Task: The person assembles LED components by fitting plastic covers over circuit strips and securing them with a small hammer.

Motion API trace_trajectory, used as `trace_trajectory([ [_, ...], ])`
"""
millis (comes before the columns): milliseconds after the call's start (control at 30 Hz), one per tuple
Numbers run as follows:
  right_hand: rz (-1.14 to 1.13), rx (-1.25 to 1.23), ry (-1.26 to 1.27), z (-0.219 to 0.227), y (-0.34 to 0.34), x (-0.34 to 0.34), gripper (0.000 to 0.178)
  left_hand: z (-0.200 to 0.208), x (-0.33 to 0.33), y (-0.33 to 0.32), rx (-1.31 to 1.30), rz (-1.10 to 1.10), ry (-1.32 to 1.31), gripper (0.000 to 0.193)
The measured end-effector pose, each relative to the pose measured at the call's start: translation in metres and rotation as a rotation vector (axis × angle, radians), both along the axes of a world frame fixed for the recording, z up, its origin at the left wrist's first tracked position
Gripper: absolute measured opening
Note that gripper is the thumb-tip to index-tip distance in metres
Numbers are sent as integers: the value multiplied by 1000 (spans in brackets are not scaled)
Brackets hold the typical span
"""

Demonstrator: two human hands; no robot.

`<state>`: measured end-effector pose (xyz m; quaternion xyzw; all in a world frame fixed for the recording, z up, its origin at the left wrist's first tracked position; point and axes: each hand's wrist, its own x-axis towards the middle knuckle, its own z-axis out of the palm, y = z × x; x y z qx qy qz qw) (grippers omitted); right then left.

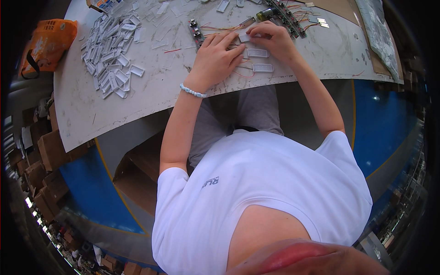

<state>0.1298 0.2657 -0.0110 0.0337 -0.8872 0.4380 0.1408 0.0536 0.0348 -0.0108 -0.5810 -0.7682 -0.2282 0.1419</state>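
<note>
My right hand point(275, 42) pinches a small white plastic casing point(244, 37) between thumb and fingertips, just above the table. Across from it, my left hand point(214, 60) lies with its fingers stretched out over thin wires, fingertips close to that casing. Whether they touch it cannot be made out. Two more white rectangular casings, an upper one point(258, 52) and a lower one point(262, 68), lie below my right hand with thin wires running to them. Beyond my left fingers is a narrow circuit board strip point(196, 33); a longer strip of boards point(288, 19) with wires lies past my right hand.
A large heap of white casings point(112, 50) covers the table's left side, with clear plastic pieces point(160, 27) scattered beside it. An orange bag point(51, 41) hangs at the left edge. At far right lies a plastic-wrapped package point(378, 34). A cardboard box point(142, 169) stands below the table.
</note>
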Motion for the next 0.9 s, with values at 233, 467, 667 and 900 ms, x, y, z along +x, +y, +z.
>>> trace_trajectory([
  [233,33,75,20,2,4,-2,16,-1,2,0,18,3,20,29],
  [467,105,336,179,7,3,-6,18,-2,2,-1,25,12,19,29],
  [667,159,366,190,5,6,-9,17,-3,1,1,26,10,24,28],
  [900,7,57,-130,19,-4,-9,15,-3,2,-1,21,15,20,28],
])
